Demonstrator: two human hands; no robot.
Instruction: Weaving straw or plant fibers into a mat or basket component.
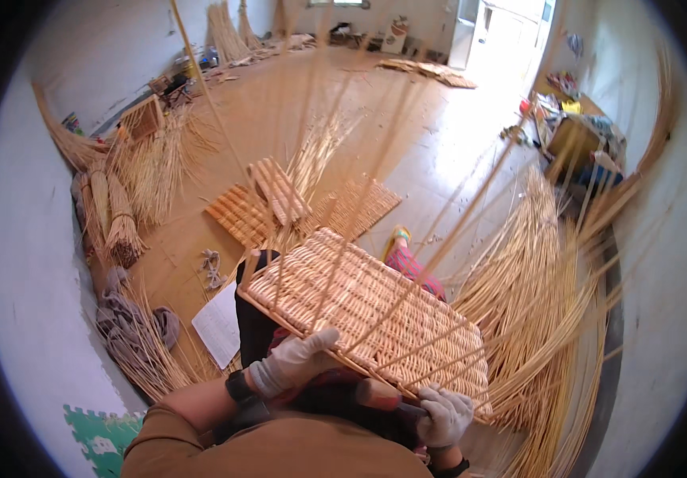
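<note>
A woven wicker panel (375, 307) lies tilted across my lap, with long upright rods (423, 275) rising from its near edge. My left hand (291, 362), in a pale glove, is closed on that near edge, thumb lying on top. My right hand (444, 416), gloved too, has its fingers curled over the same edge near the right corner. Whether it also pinches a rod is hard to make out. Between my hands, under the panel's edge, the blunt end of a wooden piece (377, 394) shows; the rest of it is hidden.
Long loose wicker rods (530, 319) spread over the floor at my right. Several woven panels (240, 215) lie ahead of me. Tied bundles (123, 223) and a grey cloth (132, 319) are along the left wall. A white sheet (220, 325) lies by my left knee.
</note>
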